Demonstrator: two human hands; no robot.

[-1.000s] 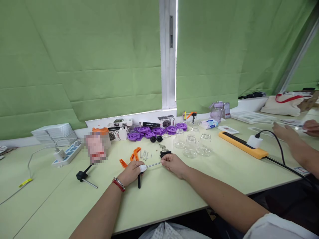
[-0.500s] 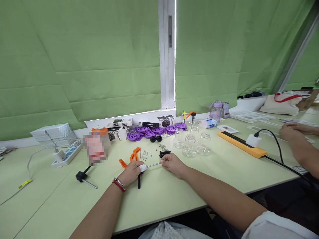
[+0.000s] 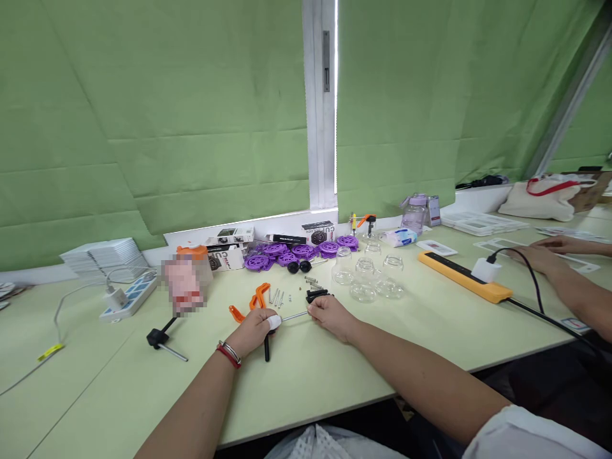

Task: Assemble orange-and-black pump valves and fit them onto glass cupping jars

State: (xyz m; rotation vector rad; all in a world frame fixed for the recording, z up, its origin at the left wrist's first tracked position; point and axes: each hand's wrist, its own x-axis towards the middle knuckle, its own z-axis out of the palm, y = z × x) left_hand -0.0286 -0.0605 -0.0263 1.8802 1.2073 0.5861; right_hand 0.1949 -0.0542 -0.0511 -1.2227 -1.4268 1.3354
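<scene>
My left hand point(image 3: 252, 329), white wrapping on one digit, is closed around a black part, mostly hidden, whose dark stem point(image 3: 267, 349) sticks out below. From this part a thin metal rod point(image 3: 295, 315) runs to the right. My right hand point(image 3: 333, 319) pinches the rod's far end between thumb and fingers. Orange clamp-like pieces point(image 3: 261, 294) lie just beyond my left hand, with several screws point(image 3: 276, 297) beside them. Behind my right hand are black pieces point(image 3: 316, 294) and small springs point(image 3: 313, 283).
A black block with a metal rod point(image 3: 159, 338) lies left. Purple wheels point(image 3: 287, 255) and boxes point(image 3: 224, 257) line the back. Clear jars point(image 3: 366, 274), a yellow power strip point(image 3: 466, 277) and its black cable stand right. Another person's hands point(image 3: 540, 260) work on white frames at far right.
My hands and the rod stay almost in place. At far right, the other person's hands have shifted left over a white frame.
</scene>
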